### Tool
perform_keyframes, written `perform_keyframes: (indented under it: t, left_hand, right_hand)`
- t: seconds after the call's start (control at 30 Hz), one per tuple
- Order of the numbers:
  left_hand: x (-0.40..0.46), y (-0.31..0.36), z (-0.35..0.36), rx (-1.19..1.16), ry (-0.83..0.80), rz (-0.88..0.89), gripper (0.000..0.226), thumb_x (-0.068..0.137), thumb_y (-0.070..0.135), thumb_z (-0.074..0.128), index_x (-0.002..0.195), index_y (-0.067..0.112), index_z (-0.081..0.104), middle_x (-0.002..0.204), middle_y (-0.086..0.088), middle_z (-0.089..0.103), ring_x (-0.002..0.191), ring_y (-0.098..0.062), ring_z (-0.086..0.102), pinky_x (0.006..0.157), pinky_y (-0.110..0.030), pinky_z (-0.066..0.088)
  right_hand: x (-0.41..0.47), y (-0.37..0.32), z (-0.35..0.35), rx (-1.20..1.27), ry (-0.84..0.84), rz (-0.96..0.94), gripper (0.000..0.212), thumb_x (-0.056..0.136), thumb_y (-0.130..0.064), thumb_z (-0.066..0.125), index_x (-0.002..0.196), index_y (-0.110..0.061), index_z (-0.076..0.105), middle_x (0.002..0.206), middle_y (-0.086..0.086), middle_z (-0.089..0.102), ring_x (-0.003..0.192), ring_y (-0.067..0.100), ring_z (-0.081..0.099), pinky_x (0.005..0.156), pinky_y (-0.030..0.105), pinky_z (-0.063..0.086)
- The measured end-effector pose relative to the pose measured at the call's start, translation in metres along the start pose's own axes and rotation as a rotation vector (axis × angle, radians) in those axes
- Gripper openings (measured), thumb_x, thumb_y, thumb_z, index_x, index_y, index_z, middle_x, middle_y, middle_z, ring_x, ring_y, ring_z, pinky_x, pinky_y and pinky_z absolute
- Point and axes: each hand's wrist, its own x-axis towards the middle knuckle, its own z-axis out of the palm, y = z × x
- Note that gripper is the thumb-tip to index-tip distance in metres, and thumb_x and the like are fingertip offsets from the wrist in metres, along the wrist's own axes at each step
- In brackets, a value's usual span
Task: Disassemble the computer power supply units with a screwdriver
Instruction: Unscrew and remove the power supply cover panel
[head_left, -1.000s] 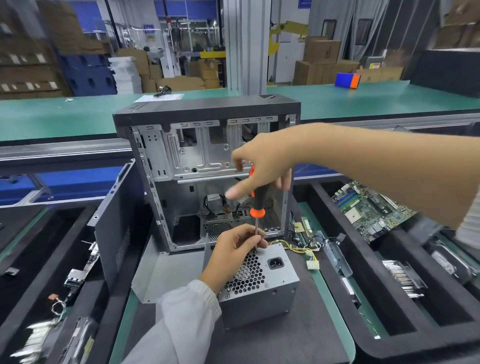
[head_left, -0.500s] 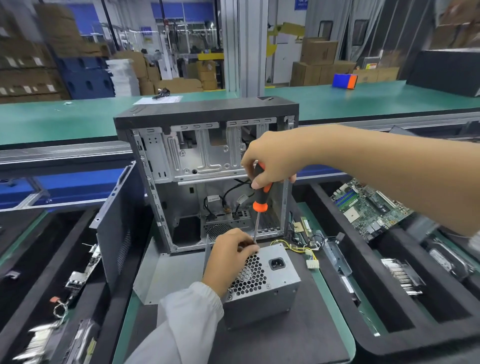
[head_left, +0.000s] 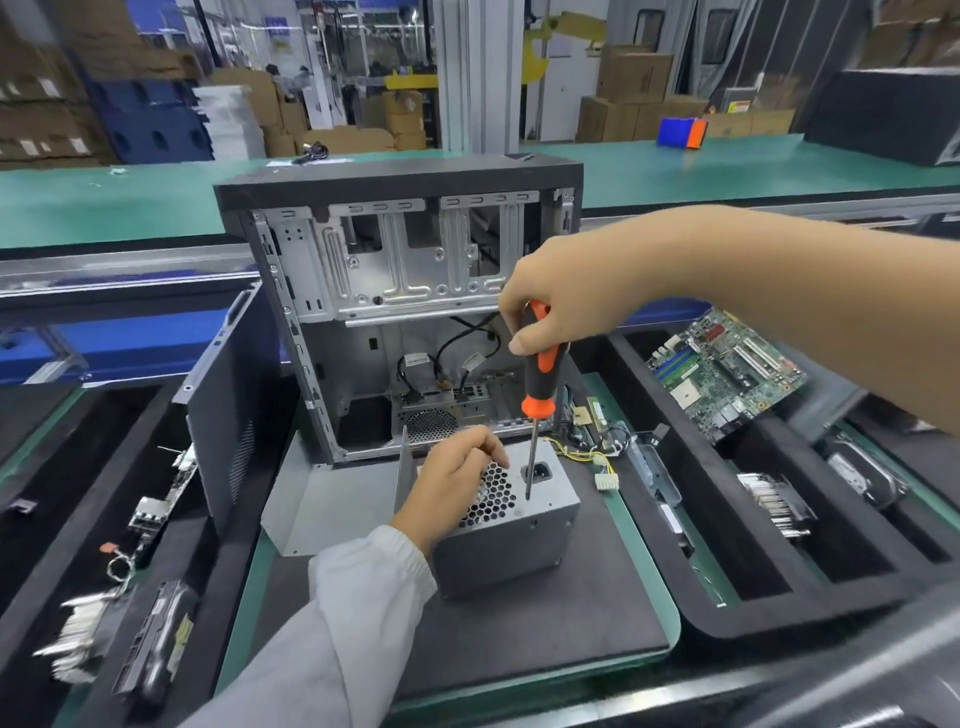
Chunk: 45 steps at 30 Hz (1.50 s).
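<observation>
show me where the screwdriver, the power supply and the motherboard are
screwdriver (head_left: 540, 376): head view, on its black and orange handle.
power supply (head_left: 506, 551): head view, on its grey side wall facing the camera.
motherboard (head_left: 727, 371): head view, on the middle of the green board.

matt grey metal power supply (head_left: 511, 535), glossy plastic screwdriver handle (head_left: 540, 382)

— What is worn on the left arm?
— A loose, pale grey-white long fabric sleeve (head_left: 332, 623), creased, with a gathered elastic cuff (head_left: 384, 556) at the wrist.
— And the right arm?
— Bare along the forearm (head_left: 779, 291). Both hands, left hand (head_left: 457, 483) and right hand (head_left: 561, 301), are ungloved.
</observation>
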Motion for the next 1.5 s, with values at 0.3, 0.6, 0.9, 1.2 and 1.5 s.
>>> perform_keyframes:
  t: [0.3,0.6,0.9,1.2,1.5]
  left_hand:
    - [0.002,0.0,-0.002,0.039,-0.093,0.072,0.032,0.096,0.011,0.048,0.076,0.027,0.067,0.061,-0.006,0.041,0.054,-0.014,0.034,0.052,-0.025,0.029]
    - [-0.003,0.005,-0.005,0.026,-0.148,0.071,0.022,0.095,0.009,0.054,0.086,0.016,0.074,0.067,-0.002,0.052,0.054,-0.005,0.038,0.053,-0.013,0.032]
    - [-0.006,0.003,-0.008,-0.027,-0.2,0.187,0.012,0.086,0.009,0.073,0.094,0.002,0.077,0.064,0.021,0.064,0.054,0.005,0.048,0.056,-0.005,0.035]
    - [-0.003,-0.001,-0.009,-0.049,-0.213,0.178,0.008,0.084,0.015,0.076,0.09,0.012,0.079,0.065,0.013,0.067,0.051,-0.004,0.031,0.052,-0.012,0.029]
    - [-0.003,-0.004,-0.012,-0.023,-0.234,0.168,0.006,0.085,0.017,0.075,0.087,0.013,0.079,0.059,0.014,0.056,0.052,-0.006,0.028,0.052,-0.014,0.029]
  right_hand:
    - [-0.002,0.001,0.019,0.005,0.061,-0.014,0.029,0.094,-0.047,0.049,0.094,-0.02,0.06,0.085,0.007,0.067,0.078,0.028,0.066,0.068,0.033,0.05]
    - [0.003,0.003,0.022,0.009,0.054,-0.01,0.027,0.094,-0.046,0.049,0.093,-0.02,0.06,0.086,0.006,0.066,0.079,0.028,0.065,0.065,0.03,0.045]
    - [0.003,0.008,0.023,0.014,0.046,0.0,0.029,0.094,-0.045,0.049,0.095,-0.018,0.062,0.084,0.01,0.069,0.078,0.029,0.066,0.065,0.031,0.046]
    - [0.002,0.006,0.025,0.03,0.09,-0.021,0.029,0.093,-0.047,0.049,0.092,-0.021,0.062,0.076,0.005,0.065,0.07,0.026,0.064,0.054,0.025,0.036]
    - [0.0,-0.005,0.024,0.02,0.08,-0.03,0.028,0.094,-0.045,0.049,0.094,-0.019,0.06,0.085,0.006,0.065,0.08,0.028,0.066,0.068,0.031,0.048]
